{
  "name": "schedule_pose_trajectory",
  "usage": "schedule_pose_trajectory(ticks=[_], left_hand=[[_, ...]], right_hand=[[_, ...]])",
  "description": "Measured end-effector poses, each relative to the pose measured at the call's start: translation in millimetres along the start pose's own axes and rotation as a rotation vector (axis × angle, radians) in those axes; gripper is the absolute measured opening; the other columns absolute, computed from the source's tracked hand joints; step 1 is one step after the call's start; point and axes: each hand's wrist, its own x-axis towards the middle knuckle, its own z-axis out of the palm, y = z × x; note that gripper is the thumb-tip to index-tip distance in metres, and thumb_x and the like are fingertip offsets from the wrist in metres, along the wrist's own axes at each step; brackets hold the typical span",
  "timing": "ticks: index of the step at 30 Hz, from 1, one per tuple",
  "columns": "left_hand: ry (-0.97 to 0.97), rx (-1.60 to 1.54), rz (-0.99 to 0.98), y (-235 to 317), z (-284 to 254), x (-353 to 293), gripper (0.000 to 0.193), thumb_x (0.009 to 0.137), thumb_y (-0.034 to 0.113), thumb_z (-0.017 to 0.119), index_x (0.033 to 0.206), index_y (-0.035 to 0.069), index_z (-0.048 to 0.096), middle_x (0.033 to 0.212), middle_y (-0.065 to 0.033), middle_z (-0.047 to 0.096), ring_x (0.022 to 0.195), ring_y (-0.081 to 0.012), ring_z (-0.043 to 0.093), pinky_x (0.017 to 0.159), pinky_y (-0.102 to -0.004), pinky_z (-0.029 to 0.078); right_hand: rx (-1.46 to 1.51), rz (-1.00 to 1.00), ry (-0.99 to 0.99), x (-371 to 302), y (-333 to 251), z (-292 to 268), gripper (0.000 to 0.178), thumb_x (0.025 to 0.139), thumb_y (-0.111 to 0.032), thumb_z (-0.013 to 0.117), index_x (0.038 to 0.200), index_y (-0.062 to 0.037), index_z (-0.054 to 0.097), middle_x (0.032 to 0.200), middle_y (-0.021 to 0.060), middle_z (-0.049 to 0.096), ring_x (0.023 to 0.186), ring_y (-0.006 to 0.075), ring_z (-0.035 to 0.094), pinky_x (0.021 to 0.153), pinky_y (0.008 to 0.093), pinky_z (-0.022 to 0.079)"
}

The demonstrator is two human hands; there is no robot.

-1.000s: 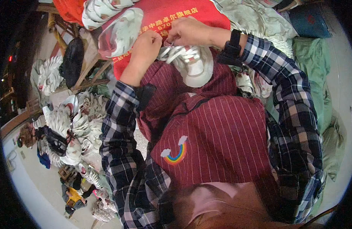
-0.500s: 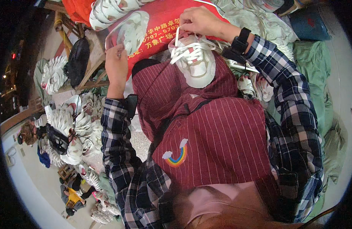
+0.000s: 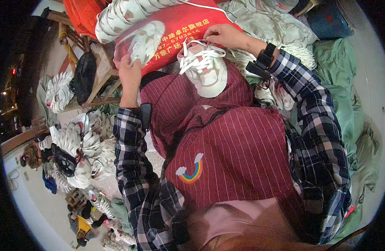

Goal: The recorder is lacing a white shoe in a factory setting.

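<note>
Nearest, a maroon pinstriped apron point(image 3: 236, 163) covers the lap, and on it sits a white sneaker with loose white laces point(image 3: 211, 80), toe toward the body. The right hand point(image 3: 226, 37) reaches in level, fingertips bunched by its collar; the left hand point(image 3: 130, 75) points upward, fingers curled at a second white shoe point(image 3: 150, 42). Whether either grips, I can't tell. Beyond, a red printed bag point(image 3: 188, 23) backs both, partly covered by nested white shoes point(image 3: 117, 21).

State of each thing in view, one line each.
White shoe: on lap, toe toward wearer
Laces: threaded, loops slack
Left hand: fingers bent, grip unclear
Right hand: fingers bent, by shoe collar
Red cloth: spread out, partly covered
Maroon apron: worn
</note>
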Motion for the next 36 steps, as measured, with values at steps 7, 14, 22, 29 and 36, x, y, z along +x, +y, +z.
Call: schedule_pose_trajectory(ticks=[7,14,22,29,36], left_hand=[[0.061,-0.084,0.296,20,11,-3,0.044,0.1,0.033,0.038,0.107,-0.006,0.058,0.101,-0.0106,0.062,0.087,-0.0172,0.058,0.081,-0.0319,0.046],[-0.408,0.04,0.447,50,65,15,0.032,0.094,0.027,0.056,0.085,-0.003,0.062,0.086,-0.004,0.062,0.084,-0.0133,0.056,0.074,-0.0287,0.044],[-0.339,-0.003,0.495,65,97,11,0.018,0.086,0.019,0.058,0.091,0.001,0.06,0.085,-0.0099,0.061,0.082,-0.0242,0.055,0.077,-0.0365,0.044],[-0.192,-0.036,0.589,65,90,2,0.03,0.088,0.014,0.05,0.113,-0.002,0.053,0.105,-0.0165,0.054,0.097,-0.0274,0.05,0.088,-0.036,0.041],[-0.295,0.231,0.546,26,86,1,0.038,0.094,0.03,0.049,0.114,-0.002,0.053,0.116,-0.0202,0.044,0.111,-0.0319,0.043,0.098,-0.0388,0.038]], right_hand=[[0.293,0.238,0.048,-29,-1,-12,0.025,0.093,-0.023,0.057,0.102,-0.0027,0.067,0.091,0.0051,0.068,0.082,0.0132,0.064,0.076,0.0261,0.051],[0.502,0.326,0.123,-30,-15,-14,0.027,0.097,-0.027,0.053,0.105,-0.004,0.066,0.095,0.0022,0.067,0.083,0.0103,0.06,0.078,0.0245,0.049],[0.296,0.101,0.34,-5,-35,-1,0.042,0.092,-0.035,0.059,0.112,0.0017,0.062,0.101,0.0079,0.066,0.089,0.0142,0.062,0.081,0.0278,0.049],[0.307,-0.143,0.395,10,-59,17,0.055,0.091,-0.046,0.056,0.115,0.0032,0.06,0.106,0.0137,0.066,0.098,0.0206,0.062,0.085,0.0326,0.048],[0.24,-0.109,0.267,-12,-56,43,0.054,0.098,-0.042,0.038,0.113,0.0048,0.059,0.111,0.0235,0.063,0.107,0.034,0.059,0.095,0.0377,0.042]])
